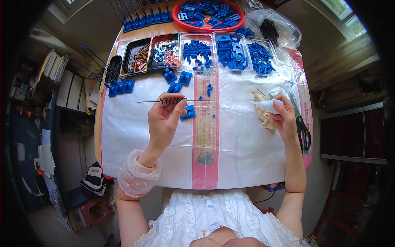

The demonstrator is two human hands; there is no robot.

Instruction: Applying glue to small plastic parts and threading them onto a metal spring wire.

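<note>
**Spring rod in our left hand, white bottle in our right**

We sit at a table covered with a white plastic sheet (135, 136) that has a pink strip running down its middle. Along the far edge stands a row of trays: a black tray of brown pieces (137, 55), a black tray of mixed small bits (165, 52), and three clear trays of blue plastic parts (228, 51). Behind them sits a red round basin (208, 13) full of more blue parts, with a clear bag (273, 26) holding dark pieces beside it. A pair of black-handled scissors (303, 129) lies at the right edge, just beyond our right hand.

Our left hand (163, 121) is closed in a pinch on a thin black rod with a coiled spring (173, 100), held level above the sheet; the rod sticks out to both sides of our fingertips. A blue block (188, 113) lies just beside that hand's fingers. Our right hand (284, 117), well apart from the rod, is wrapped around a small white bottle (269, 105) whose tip points left towards the rod, over a crumpled beige cloth (263, 113).
</note>
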